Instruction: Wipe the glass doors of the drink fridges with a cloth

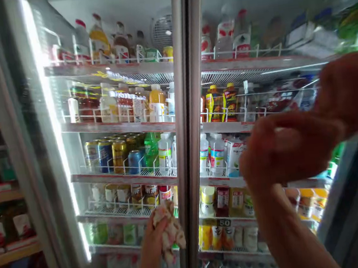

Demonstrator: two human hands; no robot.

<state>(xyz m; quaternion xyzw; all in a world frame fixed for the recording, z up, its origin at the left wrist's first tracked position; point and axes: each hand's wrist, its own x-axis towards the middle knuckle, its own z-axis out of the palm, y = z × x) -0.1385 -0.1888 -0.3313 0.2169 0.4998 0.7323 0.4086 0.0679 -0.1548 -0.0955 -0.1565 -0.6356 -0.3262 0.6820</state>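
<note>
Cloth, place: pinched in the left hand (154, 242), low in front of the left glass door, just beside the left metal frame (180, 108); cannot tell whether touching the glass.
Cloth, long axis: runs close to upright; the cloth (173, 233) pokes up past the fingers at its top end, with the loose lower end pointing down.
Left hand: thumb and fingers closed on the crumpled fabric, reaching up from the lower edge of view.
Right hand: raised in front of the right door, bent at the wrist, fingers apparently curled; too blurred to tell whether holding anything. Right hand (297, 162) well apart from the cloth.
Edges: left frame and right metal frame (197, 64) standing side by side, dark seam between.
Room: wide stretch of glass left of the cloth, reaching to a bright light strip (40, 101); close quarters on the frame side.
Shelves: five edges countable behind each door, bottles and cans in rows.
Countable stock: two dark bottles with yellow caps (214, 104), one light-blue can (135, 162), one green bottle (151, 149).
Others: one round fan grille (162, 30) at the top, one "50" sign (224, 223).
Hands and cloth: two and one.
</note>
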